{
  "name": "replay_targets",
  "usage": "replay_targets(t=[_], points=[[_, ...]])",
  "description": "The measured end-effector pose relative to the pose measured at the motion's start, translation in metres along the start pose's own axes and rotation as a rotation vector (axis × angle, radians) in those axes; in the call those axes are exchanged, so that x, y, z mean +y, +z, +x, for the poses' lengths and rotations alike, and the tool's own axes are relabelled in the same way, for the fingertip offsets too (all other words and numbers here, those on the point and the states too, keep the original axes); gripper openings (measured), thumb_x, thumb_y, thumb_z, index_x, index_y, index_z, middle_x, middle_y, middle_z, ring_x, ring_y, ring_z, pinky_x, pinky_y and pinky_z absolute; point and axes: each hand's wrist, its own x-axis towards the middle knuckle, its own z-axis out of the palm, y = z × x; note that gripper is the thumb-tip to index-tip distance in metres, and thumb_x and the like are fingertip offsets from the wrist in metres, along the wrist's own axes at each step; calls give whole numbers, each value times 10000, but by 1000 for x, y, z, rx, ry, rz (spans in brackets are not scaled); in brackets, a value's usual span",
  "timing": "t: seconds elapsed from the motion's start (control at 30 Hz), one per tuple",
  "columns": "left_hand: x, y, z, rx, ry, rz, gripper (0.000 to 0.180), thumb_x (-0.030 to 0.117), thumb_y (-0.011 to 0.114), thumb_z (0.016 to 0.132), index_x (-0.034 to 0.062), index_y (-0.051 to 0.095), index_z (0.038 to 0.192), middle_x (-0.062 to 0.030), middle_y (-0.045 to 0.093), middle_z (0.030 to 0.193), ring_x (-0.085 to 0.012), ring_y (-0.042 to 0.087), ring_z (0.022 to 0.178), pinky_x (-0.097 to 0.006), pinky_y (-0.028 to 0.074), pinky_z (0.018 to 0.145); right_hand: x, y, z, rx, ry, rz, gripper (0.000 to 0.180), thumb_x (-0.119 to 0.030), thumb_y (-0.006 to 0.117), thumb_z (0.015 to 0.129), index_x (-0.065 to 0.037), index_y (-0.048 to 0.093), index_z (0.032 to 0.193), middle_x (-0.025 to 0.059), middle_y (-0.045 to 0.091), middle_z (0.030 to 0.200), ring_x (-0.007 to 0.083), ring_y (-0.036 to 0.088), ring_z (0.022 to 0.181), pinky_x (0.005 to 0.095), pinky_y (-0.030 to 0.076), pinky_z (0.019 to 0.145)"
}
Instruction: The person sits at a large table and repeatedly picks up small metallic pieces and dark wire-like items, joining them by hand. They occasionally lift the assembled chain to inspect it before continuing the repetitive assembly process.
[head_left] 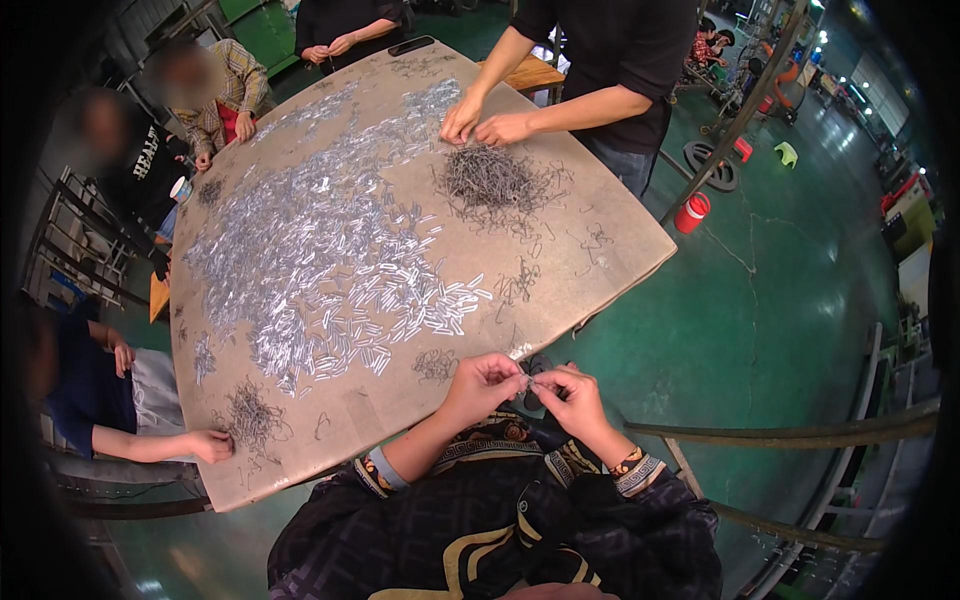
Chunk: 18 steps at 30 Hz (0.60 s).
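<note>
My left hand (482, 388) and my right hand (575, 400) meet at the table's near edge, thumbs and fingertips pinched together. Between them is a small piece too tiny to make out. Just left of my left hand lies a small cluster of dark bent wire hooks (435, 365). Beyond it spreads a wide layer of short, shiny, silvery tube-like pieces (300, 240). A dense heap of dark wire hooks (490, 180) sits farther off, with looser hooks (520, 280) scattered toward me.
The brown-covered table (620, 240) is shared with several people. A co-worker's hands (485, 125) work by the big heap; another's hand (212, 445) touches a hook pile (255, 415) at left. A phone (411, 46) and paper cup (181, 190) stand at edges. A red container (692, 212) is on the floor.
</note>
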Motion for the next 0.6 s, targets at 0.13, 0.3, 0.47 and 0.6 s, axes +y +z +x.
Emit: replay_targets(t=[0.13, 0.3, 0.47, 0.6], points=[[-4, 0, -1, 18, -16, 23, 44, 3, 659, 875, -8, 625, 850, -35, 666, 776, -49, 586, 645, -182, 470, 588, -1, 4, 1, 82, -7, 57, 77, -28, 719, 787, 4, 689, 850, 34, 586, 644, 111, 509, 544, 255, 414, 647], [-11, 2, 0, 11, 45, -21, 44, 15, 655, 879, 3, 615, 891, -38, 673, 863, -32, 561, 673, -171, 447, 609, -1, 2, 0, 47, 0, 8, 76, -29, 722, 788, -3, 692, 853, 33, 588, 649, 109, 511, 548, 254, 416, 632], [1, 7, -7, -15, 293, 354, 86, 16, 633, 879, 24, 585, 950, -50, 671, 968, -45, 518, 686, -202, 429, 614, 11, -6, 0, -28, -18, -95, 93, -72, 709, 796, -12, 696, 866, 43, 605, 695, 139, 577, 605, 272, 451, 613], [2, 7, -8, -43, 473, 498, 117, -15, 615, 861, 32, 548, 945, -90, 662, 1012, -122, 580, 761, -235, 449, 616, 15, -14, 13, 26, -65, -9, 102, -91, 715, 771, -18, 695, 839, 45, 596, 682, 154, 586, 626, 294, 461, 621]])
